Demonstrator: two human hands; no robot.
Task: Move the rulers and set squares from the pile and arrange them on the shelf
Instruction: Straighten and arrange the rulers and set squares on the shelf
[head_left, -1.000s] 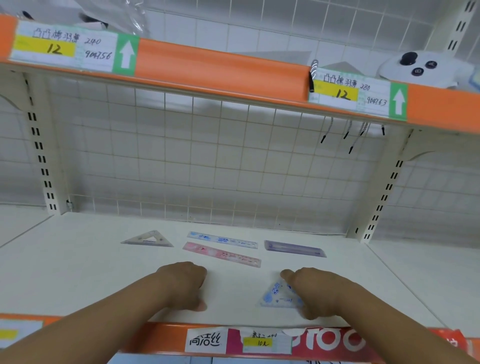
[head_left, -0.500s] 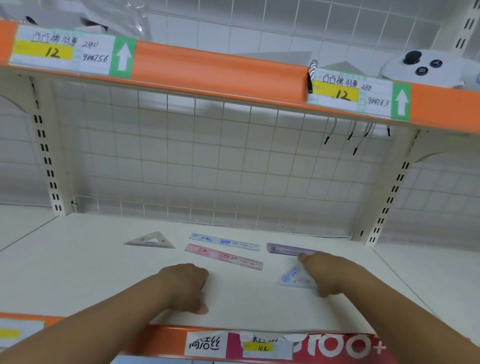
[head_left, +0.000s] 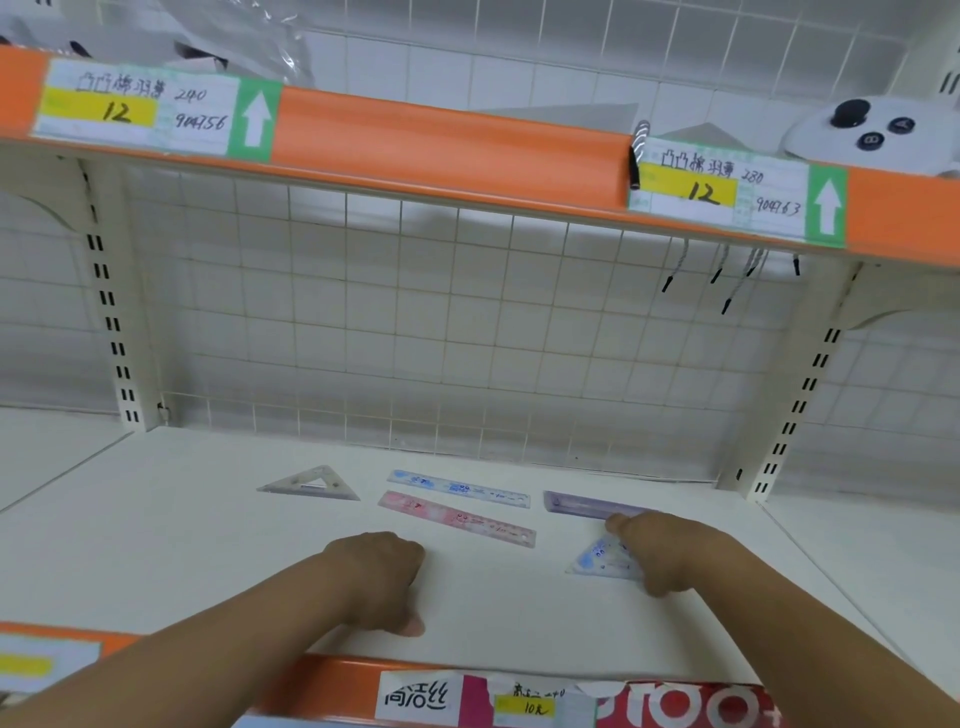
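On the white shelf (head_left: 156, 519) lie a clear set square (head_left: 311, 484) at the left, a blue ruler (head_left: 460, 487) and a pink ruler (head_left: 457, 518) in the middle, and a purple ruler (head_left: 582, 504) at the right. In front of the purple ruler lies a blue-patterned set square (head_left: 600, 561). My right hand (head_left: 665, 551) rests on its right side, fingers over its edge and thumb at its near corner. My left hand (head_left: 379, 577) rests on the shelf near the front, fingers curled under, holding nothing.
A wire grid (head_left: 441, 338) backs the shelf, with slotted uprights (head_left: 111, 322) at both sides. The upper shelf's orange edge (head_left: 441, 145) carries price labels, and a white game controller (head_left: 872, 132) lies on it. The front rail (head_left: 519, 696) has more labels.
My right hand has slid the blue-patterned set square away from the front edge, back and to the right, up near the purple ruler. My left hand has stayed put.
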